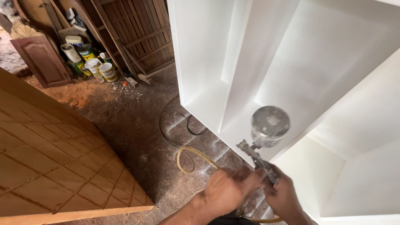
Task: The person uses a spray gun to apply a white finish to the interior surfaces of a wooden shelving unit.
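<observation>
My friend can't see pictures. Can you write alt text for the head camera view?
Two hands, the left hand and right hand, grip a metal spray gun with a round cup beside a white cabinet. A yellow hose loops over the dusty floor, with paint cans behind.
</observation>
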